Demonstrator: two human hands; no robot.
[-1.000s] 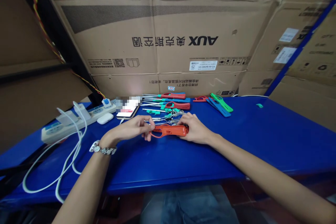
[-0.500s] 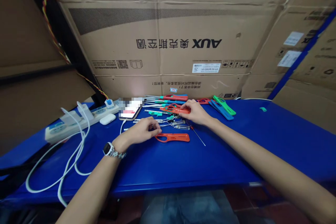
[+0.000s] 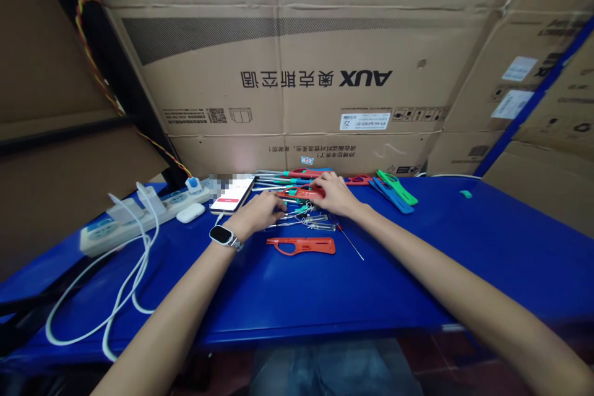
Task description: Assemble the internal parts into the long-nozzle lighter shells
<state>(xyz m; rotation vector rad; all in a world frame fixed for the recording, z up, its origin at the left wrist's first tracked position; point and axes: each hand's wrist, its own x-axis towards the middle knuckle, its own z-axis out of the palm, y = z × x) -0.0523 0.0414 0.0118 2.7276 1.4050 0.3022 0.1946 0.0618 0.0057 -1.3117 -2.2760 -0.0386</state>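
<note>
Both my hands reach into a pile of long-nosed lighters and loose lighter parts at the back of the blue table. My right hand curls its fingers round a red lighter body in the pile. My left hand, a watch on its wrist, lies knuckles up beside the red body, fingers bent down among thin metal tubes; whether it grips one is hidden. An orange-red handle shell lies alone on the table, nearer me than both hands. A thin metal rod lies to its right.
A phone with a lit screen, a white earbud case and a power strip with white cables lie at the left. Blue and green handle shells and a small green piece lie at the right. Cardboard boxes wall the table's back.
Both hands let go of the orange-red shell, which now lies on the table. The right hand went back to the pile and took a red lighter body; the left followed.
</note>
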